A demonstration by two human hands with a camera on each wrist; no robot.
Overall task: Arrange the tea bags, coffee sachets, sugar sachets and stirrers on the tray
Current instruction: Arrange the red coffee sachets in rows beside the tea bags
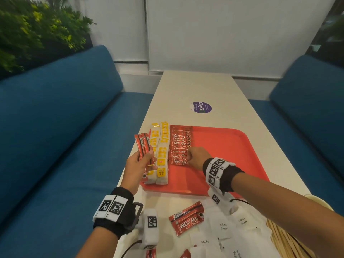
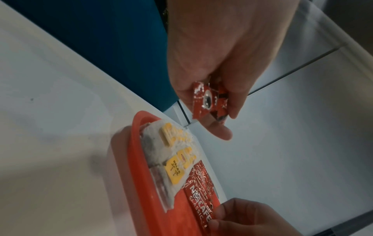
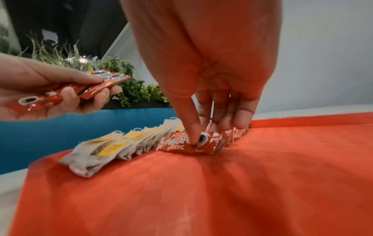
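A red tray [image 1: 232, 155] [image 2: 129, 159] [image 3: 201, 191] lies on the white table. Two columns of yellow-tagged tea bags [image 1: 161, 155] [image 2: 173, 153] [image 3: 113, 145] fill its left side. Beside them runs an overlapping row of red coffee sachets [image 1: 179, 146]. My right hand [image 1: 195, 155] [image 3: 201, 131] pinches the nearest sachet of that row [image 3: 177, 144] [image 2: 199, 202] with thumb and fingers. My left hand [image 1: 139, 164] [image 2: 218, 111] grips a fan of several coffee sachets [image 1: 143, 144] [image 2: 210, 100] [image 3: 96, 84] above the tray's left edge.
Loose coffee sachets [image 1: 187, 218], white sugar sachets [image 1: 223, 226] and wooden stirrers [image 1: 284, 239] lie on the table in front of the tray. A purple sticker [image 1: 202, 107] is beyond it. Blue sofas [image 1: 55, 136] flank the narrow table.
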